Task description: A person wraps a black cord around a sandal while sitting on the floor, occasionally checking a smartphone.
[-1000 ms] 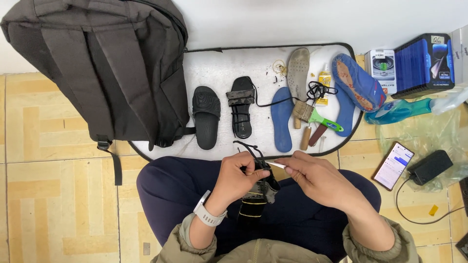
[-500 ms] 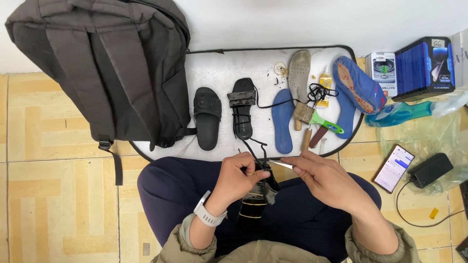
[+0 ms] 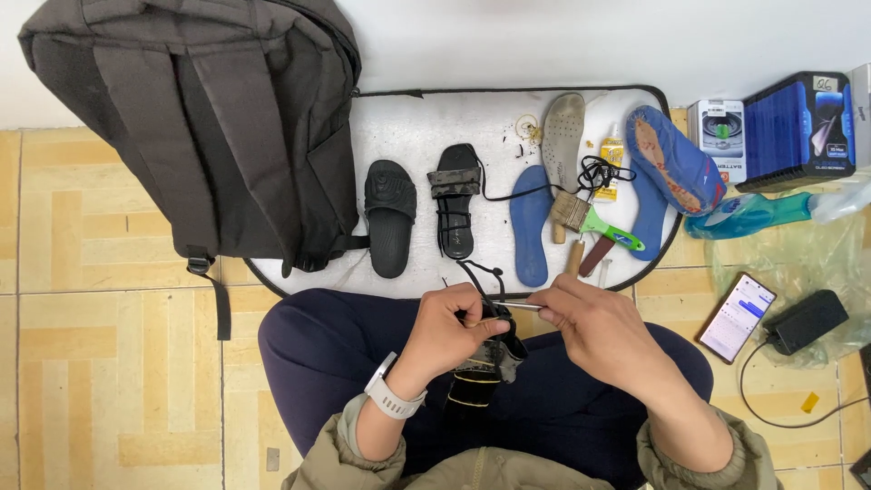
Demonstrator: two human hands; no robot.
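A black strappy sandal with a camouflage-patterned band (image 3: 485,358) sits over the person's lap, clasped in the left hand (image 3: 446,334), its sole running down toward the body. 1 thin black cord (image 3: 478,277) rises from it toward the mat. A slim metal tool (image 3: 519,306), pinched in the right hand (image 3: 594,328), lies level with its tip at the sandal's strap.

Your left hand (image 3: 449,336) is curled closed over your lap, knuckles up, wrist bent slightly inward and banded by a white watch. Your right hand (image 3: 594,331) sits just beside it, fingers (image 3: 553,299) pinched together at the tips and pointing left. Both forearms angle in from below, sleeves pushed back at the cuffs.
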